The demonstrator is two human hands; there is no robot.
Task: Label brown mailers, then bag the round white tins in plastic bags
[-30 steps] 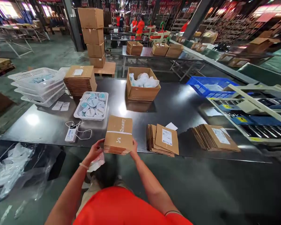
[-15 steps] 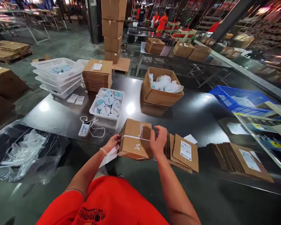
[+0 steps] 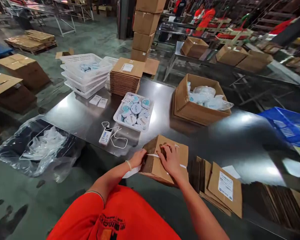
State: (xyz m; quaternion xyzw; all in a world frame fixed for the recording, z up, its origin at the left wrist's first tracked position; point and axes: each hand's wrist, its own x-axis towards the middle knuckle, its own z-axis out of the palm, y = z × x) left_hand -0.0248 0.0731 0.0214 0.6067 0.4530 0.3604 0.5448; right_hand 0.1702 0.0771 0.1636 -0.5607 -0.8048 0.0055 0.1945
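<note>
A bundle of flat cardboard boxes (image 3: 181, 151) lies at the table's near edge, with a narrow white strap (image 3: 153, 155) across its top. At the bundle's left side, my left hand (image 3: 138, 158) is closed on the strap's end. My right hand (image 3: 172, 160) rests over the top of the bundle, its fingers bent and apart, covering the strap's middle. A white paper sheet (image 3: 132, 172) sticks out below my left hand. Right of the bundle stand more folded boxes (image 3: 225, 185) with a printed label.
A white basket (image 3: 117, 116) of round tins, a small white device (image 3: 105, 136) with a cord, and an open carton (image 3: 200, 111) of plastic-wrapped items sit on the metal table (image 3: 162, 96). A lined bin (image 3: 72, 141) stands left; a blue crate (image 3: 285, 125) is at right.
My right hand has moved from the bundle's right edge onto its top, over the strap. My left hand stays at the left side. The camera view has swung left.
</note>
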